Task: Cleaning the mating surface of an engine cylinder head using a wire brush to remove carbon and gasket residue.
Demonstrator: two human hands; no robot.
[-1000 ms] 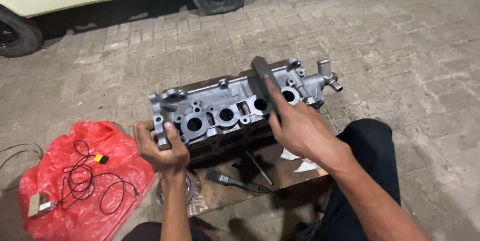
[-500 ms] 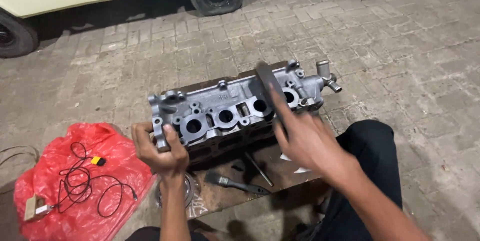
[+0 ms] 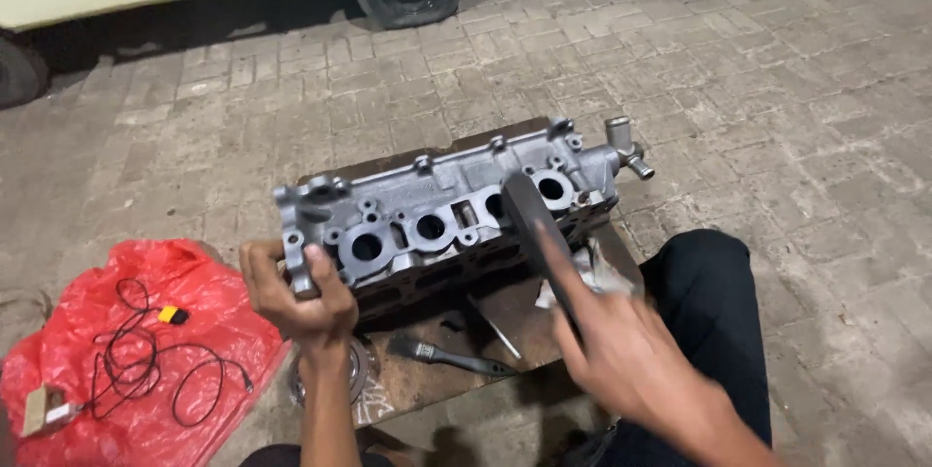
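Gripping the grey cast-aluminium cylinder head [image 3: 447, 215] at its near-left corner, your left hand [image 3: 291, 287] has fingers curled tight; it rests on a brown board [image 3: 456, 360]. Your right hand [image 3: 621, 350], blurred, clasps a dark flat block [image 3: 529, 215] against its face.

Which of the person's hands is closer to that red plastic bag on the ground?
Left. The left hand grips the near left end of the metal engine part, just right of the red bag. The right hand is farther right, holding a dark flat tool against the part.
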